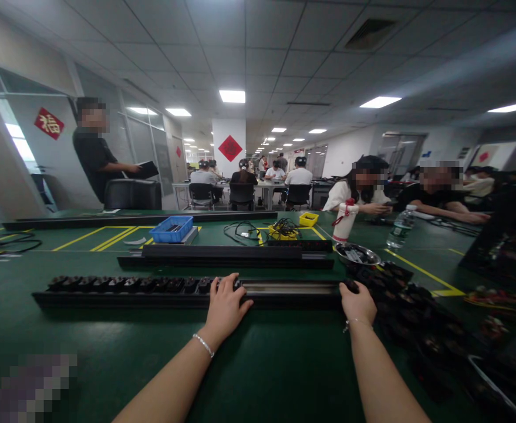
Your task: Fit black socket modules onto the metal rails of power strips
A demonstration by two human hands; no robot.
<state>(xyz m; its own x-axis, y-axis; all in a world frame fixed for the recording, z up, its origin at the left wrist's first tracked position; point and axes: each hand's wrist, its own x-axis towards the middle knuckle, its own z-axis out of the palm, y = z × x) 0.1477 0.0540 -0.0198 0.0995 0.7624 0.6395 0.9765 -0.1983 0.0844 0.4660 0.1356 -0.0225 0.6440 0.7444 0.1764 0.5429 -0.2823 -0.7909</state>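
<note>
A long black rail [121, 301] lies across the green table in front of me. Its left part carries a row of small black modules [130, 283], while a pale channel [290, 288] shows along its right part. My left hand [225, 305] is over the rail near its middle, its fingers closed around the black module at the end of the row. At the rail's right end, my right hand [360, 304] pinches a small dark piece [351, 286], mostly covered by the fingers. Beside that hand, a heap of similar black modules [420, 317] spreads to the right.
Behind the rail lie another black rail [222, 254], a blue bin [172, 229], a yellow bin [309, 220] and black cables [242, 230]. A metal bowl [358, 255], a white bottle [344, 222] and a water bottle [401, 228] stand back right. People sit across the table.
</note>
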